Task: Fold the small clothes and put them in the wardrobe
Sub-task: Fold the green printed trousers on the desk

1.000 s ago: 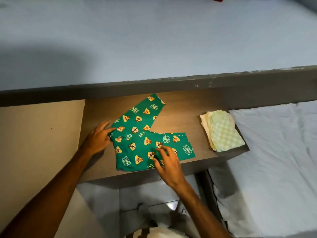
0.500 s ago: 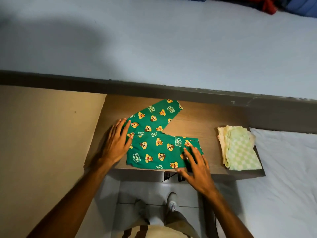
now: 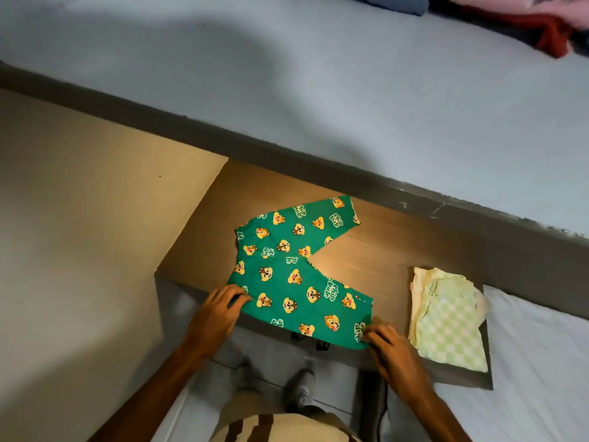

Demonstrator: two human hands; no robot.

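Small green trousers point(image 3: 296, 272) printed with cartoon chipmunk faces lie spread flat in a V on a brown wooden shelf point(image 3: 366, 266). My left hand point(image 3: 218, 314) pinches the near left corner of the trousers at the waist. My right hand point(image 3: 387, 349) grips the near right corner, at the end of the near leg. The near edge of the trousers hangs slightly over the shelf's front edge. A folded pale green checked garment point(image 3: 446, 320) rests on the right end of the shelf.
A light blue mattress point(image 3: 318, 84) lies beyond the grey bed frame point(image 3: 318, 157). Red, pink and blue clothes point(image 3: 541, 23) are piled at its far right. A white sheet point(image 3: 541, 362) lies to the right, a beige panel point(image 3: 79, 202) to the left.
Both hands slid from lying flat on the trousers to their near corners and closed on the fabric. The camera tilted and turned, bringing the clothes pile on the bed into view.
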